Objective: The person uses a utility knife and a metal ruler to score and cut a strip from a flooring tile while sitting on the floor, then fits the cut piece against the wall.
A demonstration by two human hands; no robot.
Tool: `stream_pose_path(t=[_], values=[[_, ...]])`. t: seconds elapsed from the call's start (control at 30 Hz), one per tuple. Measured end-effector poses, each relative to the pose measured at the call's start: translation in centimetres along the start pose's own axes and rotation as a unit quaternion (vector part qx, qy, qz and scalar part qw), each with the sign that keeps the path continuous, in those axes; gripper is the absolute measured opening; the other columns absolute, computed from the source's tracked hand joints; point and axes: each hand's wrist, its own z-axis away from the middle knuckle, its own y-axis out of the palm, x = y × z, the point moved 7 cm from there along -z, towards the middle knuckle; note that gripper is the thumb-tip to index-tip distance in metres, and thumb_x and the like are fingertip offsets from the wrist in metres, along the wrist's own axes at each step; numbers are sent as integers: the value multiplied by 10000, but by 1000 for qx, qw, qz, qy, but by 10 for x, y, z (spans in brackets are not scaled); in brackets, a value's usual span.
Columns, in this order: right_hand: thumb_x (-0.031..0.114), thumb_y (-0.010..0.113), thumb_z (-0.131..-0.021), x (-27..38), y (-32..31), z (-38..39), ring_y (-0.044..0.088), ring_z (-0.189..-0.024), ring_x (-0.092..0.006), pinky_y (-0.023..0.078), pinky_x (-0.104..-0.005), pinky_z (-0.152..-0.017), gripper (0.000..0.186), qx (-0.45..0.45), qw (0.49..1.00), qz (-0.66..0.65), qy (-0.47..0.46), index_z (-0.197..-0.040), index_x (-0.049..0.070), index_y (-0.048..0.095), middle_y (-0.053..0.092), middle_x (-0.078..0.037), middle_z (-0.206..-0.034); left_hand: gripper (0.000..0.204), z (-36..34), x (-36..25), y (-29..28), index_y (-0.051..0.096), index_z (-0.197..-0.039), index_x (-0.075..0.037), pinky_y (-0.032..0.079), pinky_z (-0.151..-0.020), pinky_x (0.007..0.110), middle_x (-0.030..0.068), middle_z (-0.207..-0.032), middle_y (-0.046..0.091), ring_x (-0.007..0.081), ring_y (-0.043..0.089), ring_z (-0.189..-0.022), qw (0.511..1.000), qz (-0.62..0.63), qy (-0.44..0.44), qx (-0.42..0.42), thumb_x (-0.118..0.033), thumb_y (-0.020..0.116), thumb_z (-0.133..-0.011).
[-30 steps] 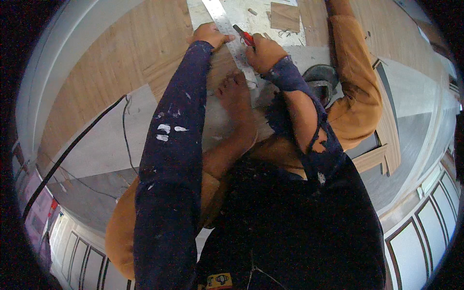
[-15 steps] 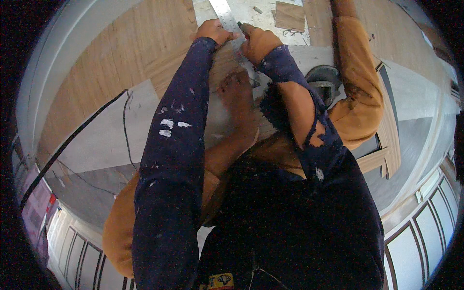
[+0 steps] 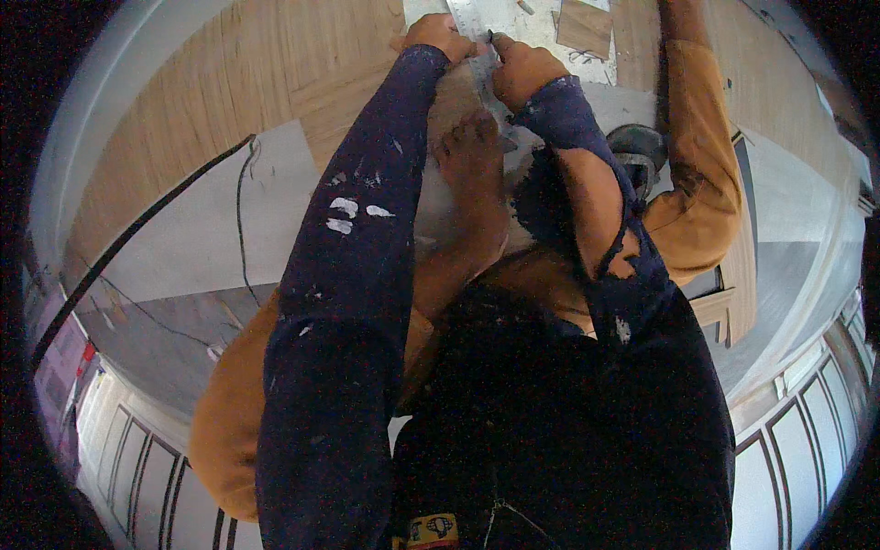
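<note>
Left hand (image 3: 438,38), fingers part-spread, bears on the metal ruler (image 3: 467,16)! Right hand (image 3: 530,71) curls closed around a dark-tipped tool (image 3: 491,38), just beside it.

We lose the metal ruler (image 3: 466,16) past the far edge; the left hand (image 3: 440,38) covers part of it. The right hand (image 3: 529,73) hides most of a dark-tipped tool (image 3: 491,38), whose kind we cannot tell. At left, a black cable (image 3: 192,183) leaves view.

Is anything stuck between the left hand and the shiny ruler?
Nothing that I can see: the left hand rests right on the shiny ruler. The right hand is beside it, not between.
</note>
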Motion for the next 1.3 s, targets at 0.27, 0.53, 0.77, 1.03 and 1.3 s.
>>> stream_pose_path(t=[0.27,0.53,0.77,1.03,1.3], values=[[150,573,-835,5,12,17,672,-890,-434,542,-498,-814,425,30,1000,-8,3,-1248,49,576,686,-258,-951,473,-6,28,9,761,-1028,-161,543,-832,413,125,-953,739,301,706,-890,1000,-2,16,-1,-488,814,-690],[165,587,-811,-27,-10,8,672,-842,-443,542,-504,-793,380,10,999,-28,-25,-1174,59,617,690,-246,-895,544,14,-19,-6,749,-1067,-145,533,-896,413,119,-1015,739,300,703,-956,998,26,-3,49,-530,812,-688],[164,573,-814,-14,-14,-13,670,-882,-444,540,-505,-812,361,-31,998,-63,-1,-1154,55,629,686,-261,-912,459,6,0,-2,777,-1001,-197,536,-866,397,69,-1007,746,264,702,-937,999,24,-42,-4,-513,844,-674],[199,556,-849,-8,2,4,692,-908,-417,555,-509,-813,339,-29,999,-23,16,-1151,63,629,702,-248,-933,445,20,-25,-17,779,-992,-149,536,-836,385,89,-942,750,260,706,-890,999,-28,-25,-1,-447,852,-669],[136,523,-833,-17,11,23,673,-883,-436,536,-501,-826,482,23,999,-45,19,-1308,63,559,684,-270,-915,499,-4,6,7,768,-1015,-124,534,-861,388,114,-975,744,282,702,-909,1000,20,15,-9,-475,835,-666]])
